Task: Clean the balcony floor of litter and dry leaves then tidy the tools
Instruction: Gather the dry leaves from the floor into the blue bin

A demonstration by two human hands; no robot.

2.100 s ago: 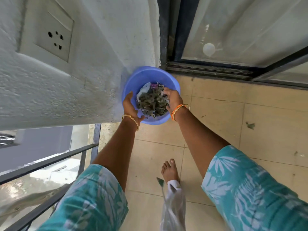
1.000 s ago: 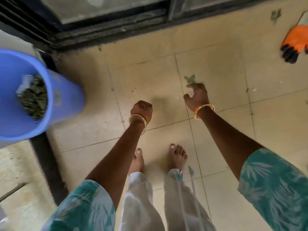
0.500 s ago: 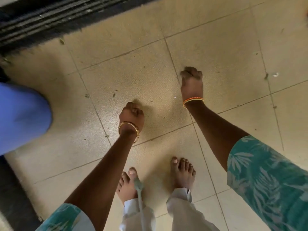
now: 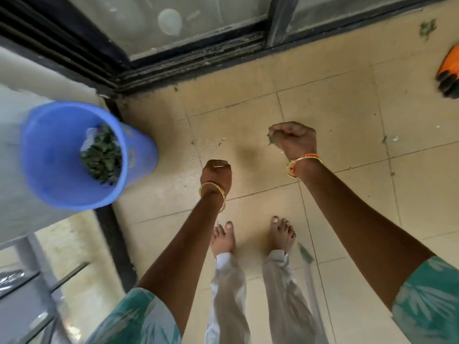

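Beige floor tiles run up to a dark sliding-door track with frosted glass behind it. Left of the track's corner stands a blue bucket against a white wall, holding a heap of dry leaves and some pale litter. Beside the bucket, on its right, the left hand hangs with fingers curled into a fist, holding nothing that shows. Farther right of the bucket, the right hand is curled tight, pinching a small green leaf at its fingertips. Far from the bucket, at the right edge, lies an orange glove with another leaf scrap above it. Bare feet stand below the hands.
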